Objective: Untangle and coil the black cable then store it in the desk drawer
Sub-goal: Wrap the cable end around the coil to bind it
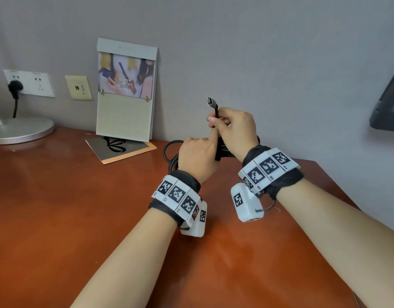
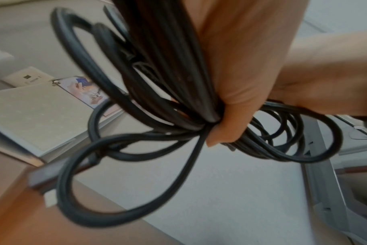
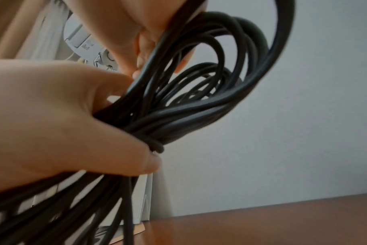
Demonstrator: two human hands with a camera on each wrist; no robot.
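While both your hands hover above the desk [image 1: 58, 196], your left hand [image 1: 197, 158] is clenched round the bundled loops of the black cable [image 2: 157, 92], held clear of the wood near the back wall. Your right hand [image 1: 232, 130] is closed on the same bundle, thumb and forefinger pinching one free end so its connector [image 1: 211, 102] points up. Loose loops [image 1: 169, 150] hang left of your left hand, beside the leaning calendar [image 1: 127, 90].
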